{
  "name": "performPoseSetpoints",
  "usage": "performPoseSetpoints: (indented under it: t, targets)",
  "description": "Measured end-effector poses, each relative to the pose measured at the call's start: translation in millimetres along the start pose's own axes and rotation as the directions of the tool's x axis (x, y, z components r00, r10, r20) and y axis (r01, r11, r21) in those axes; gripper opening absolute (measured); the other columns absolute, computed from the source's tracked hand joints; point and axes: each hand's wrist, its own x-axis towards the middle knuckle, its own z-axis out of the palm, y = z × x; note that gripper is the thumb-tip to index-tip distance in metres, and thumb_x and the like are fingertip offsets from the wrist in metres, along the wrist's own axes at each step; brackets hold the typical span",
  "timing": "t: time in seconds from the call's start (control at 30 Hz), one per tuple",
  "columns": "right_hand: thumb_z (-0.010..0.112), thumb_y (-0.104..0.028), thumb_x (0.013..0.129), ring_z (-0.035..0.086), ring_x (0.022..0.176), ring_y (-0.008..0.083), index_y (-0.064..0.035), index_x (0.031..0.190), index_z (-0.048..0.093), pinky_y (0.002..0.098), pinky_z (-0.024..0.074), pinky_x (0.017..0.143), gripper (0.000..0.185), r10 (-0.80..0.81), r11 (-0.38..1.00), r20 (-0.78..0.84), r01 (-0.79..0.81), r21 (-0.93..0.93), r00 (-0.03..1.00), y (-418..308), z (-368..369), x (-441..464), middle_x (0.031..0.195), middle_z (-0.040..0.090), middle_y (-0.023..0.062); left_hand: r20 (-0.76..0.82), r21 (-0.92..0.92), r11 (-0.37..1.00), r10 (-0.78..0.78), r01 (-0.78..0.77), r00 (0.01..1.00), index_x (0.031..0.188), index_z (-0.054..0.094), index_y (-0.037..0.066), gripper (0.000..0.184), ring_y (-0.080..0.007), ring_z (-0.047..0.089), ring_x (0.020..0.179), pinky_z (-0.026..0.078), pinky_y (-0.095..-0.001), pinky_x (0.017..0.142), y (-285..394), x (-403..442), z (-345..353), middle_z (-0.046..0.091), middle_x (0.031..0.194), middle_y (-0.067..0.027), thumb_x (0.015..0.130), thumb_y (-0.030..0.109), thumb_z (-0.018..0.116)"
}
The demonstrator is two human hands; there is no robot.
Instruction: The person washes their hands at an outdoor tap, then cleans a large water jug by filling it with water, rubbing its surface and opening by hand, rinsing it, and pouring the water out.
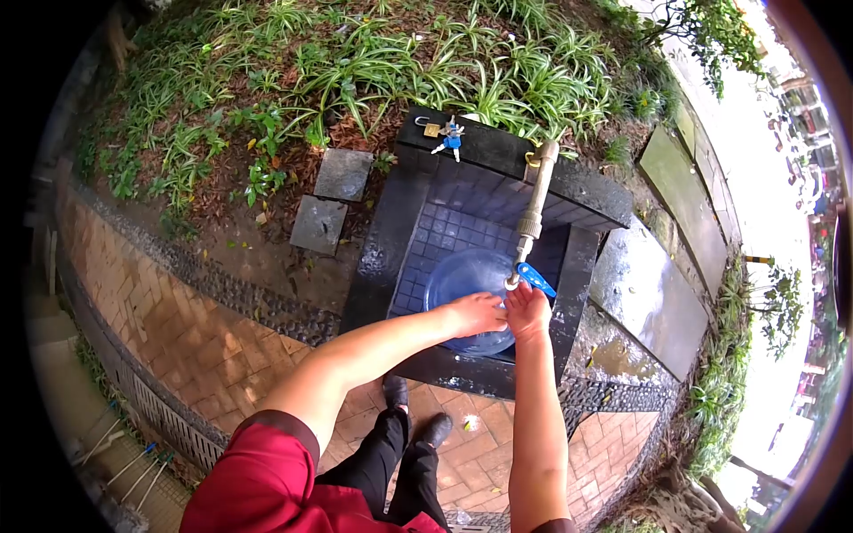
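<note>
My left hand (475,314) hangs over a translucent blue basin (453,275), back upward, fingers stretched toward my other hand. My right hand (530,313) is palm up, fingers loosely apart, just under the tap's (528,226) spout and close to its blue lever (537,279). Whether it touches the lever, I cannot tell. Neither hand appears to hold anything. The basin stands on the tiled floor of a dark stone sink (375,253), partly hidden by my hands. Whether water is running is too unclear to see.
On the sink's back ledge lie a brass padlock (433,130) and keys with blue heads (452,138). Two square stone slabs (343,174) lie to the left, beside leafy plants (373,71). Wet slabs (649,293) are at right; brick paving (204,324) runs below.
</note>
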Motion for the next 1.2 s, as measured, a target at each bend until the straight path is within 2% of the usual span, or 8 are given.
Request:
performPoseSetpoints:
  t: [0.23,0.3,0.47,0.63,0.77,0.83,1.0,1.2]
  targets:
    - [0.052,-0.015,0.089,0.052,0.082,0.0203,-0.0049,0.090,0.050,0.0414,0.0433,0.081,0.011,0.033,0.998,0.427,-0.054,0.037,0.903,6.5,-9.8,33.7,0.082,0.054,0.0076,-0.112,-0.088,0.992,0.080,-0.090,0.991,0.088,0.062,0.013,0.018,-0.0257,0.054,0.101,0.043,-0.0394,0.090,-1.0,5.9,36.8,0.061,0.097,-0.0045,0.081,0.025,0.052]
    - [0.051,-0.021,0.088,0.049,0.080,0.0197,-0.0058,0.087,0.050,0.0368,0.0418,0.078,0.016,-0.175,0.822,0.475,0.393,-0.411,0.863,22.4,-11.0,45.7,0.080,0.052,0.0063,-0.188,-0.247,0.964,0.056,-0.102,0.981,0.090,0.064,0.010,0.021,-0.0279,0.055,0.101,0.043,-0.0404,0.089,0.9,8.2,50.5,0.062,0.098,-0.0081,0.081,0.026,0.052]
    - [0.045,-0.013,0.093,0.048,0.092,0.0210,-0.0007,0.093,0.044,0.0397,0.0415,0.095,0.012,0.114,0.957,0.126,-0.143,0.253,0.985,16.1,29.3,22.4,0.087,0.052,0.0099,-0.286,-0.574,0.819,-0.168,-0.028,0.943,0.097,0.064,0.007,0.027,-0.0277,0.057,0.103,0.042,-0.0413,0.090,10.4,4.3,30.5,0.064,0.104,-0.0110,0.084,0.027,0.051]
    - [0.044,-0.012,0.094,0.053,0.084,0.0256,0.0001,0.088,0.041,0.0410,0.0497,0.086,0.014,-0.251,0.853,0.423,0.405,-0.328,0.871,28.0,-1.0,52.6,0.083,0.049,0.0104,-0.210,-0.103,0.987,0.103,-0.127,0.972,0.093,0.064,0.009,0.025,-0.0278,0.054,0.102,0.039,-0.0429,0.092,-11.2,-0.3,26.8,0.063,0.098,-0.0078,0.084,0.028,0.050]
    - [0.051,-0.015,0.088,0.050,0.078,0.0247,0.0004,0.086,0.043,0.0434,0.0478,0.079,0.018,-0.257,0.854,0.373,0.390,-0.344,0.892,37.0,-19.4,98.6,0.081,0.048,0.0109,-0.353,-0.546,0.837,-0.194,-0.033,0.915,0.068,0.056,0.013,0.012,-0.0223,0.055,0.092,0.040,-0.0457,0.084,-3.9,9.2,69.7,0.058,0.080,-0.0014,0.076,0.019,0.051]
    - [0.063,-0.012,0.080,0.046,0.072,0.0164,-0.0025,0.086,0.045,0.0336,0.0452,0.066,0.021,-0.210,0.868,0.390,0.355,-0.348,0.897,35.9,-23.2,107.2,0.079,0.047,0.0051,-0.620,-0.182,0.977,-0.028,-0.108,0.784,0.065,0.056,0.015,0.008,-0.0201,0.057,0.085,0.043,-0.0417,0.079,2.7,16.8,88.5,0.055,0.070,0.0014,0.071,0.020,0.056]
    - [0.067,-0.005,0.073,0.039,0.066,0.0083,-0.0062,0.083,0.044,0.0229,0.0412,0.056,0.025,-0.121,0.941,0.439,0.243,-0.234,0.890,20.4,-3.7,61.0,0.075,0.043,-0.0023,-0.219,0.019,0.972,0.232,-0.233,0.948,0.074,0.062,0.008,0.012,-0.0268,0.058,0.085,0.045,-0.0392,0.084,-7.8,23.2,73.9,0.064,0.082,-0.0061,0.066,0.015,0.055]
    - [0.063,-0.004,0.081,0.043,0.066,0.0119,-0.0093,0.083,0.044,0.0233,0.0412,0.058,0.020,-0.204,0.659,0.496,0.493,-0.568,0.844,16.4,-9.5,68.0,0.070,0.042,-0.0020,-0.087,-0.570,0.819,0.022,-0.067,0.996,0.085,0.064,0.009,0.021,-0.0290,0.060,0.087,0.047,-0.0396,0.082,-15.3,28.3,66.3,0.065,0.085,-0.0101,0.066,0.015,0.056]
